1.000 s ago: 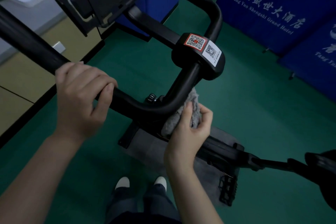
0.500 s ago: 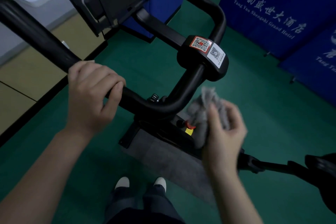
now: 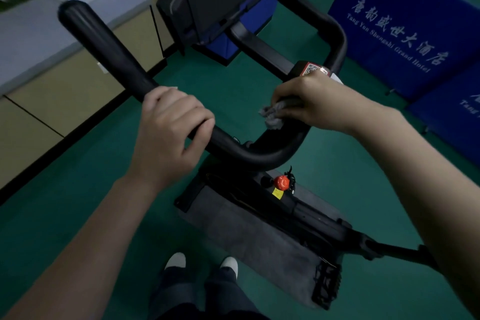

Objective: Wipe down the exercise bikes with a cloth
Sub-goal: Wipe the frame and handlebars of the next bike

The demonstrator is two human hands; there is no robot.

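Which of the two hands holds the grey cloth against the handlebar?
The right hand: it presses the grey cloth onto the handlebar near the code stickers. The left hand holds the bare bar, with no cloth.

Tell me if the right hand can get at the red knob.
Probably yes: the red knob sits uncovered below the handlebar, and the right hand, gripping the cloth, is just above.

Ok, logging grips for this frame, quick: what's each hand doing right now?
Left hand: closed around the handlebar.
Right hand: closed on the cloth, holding it against the handlebar.
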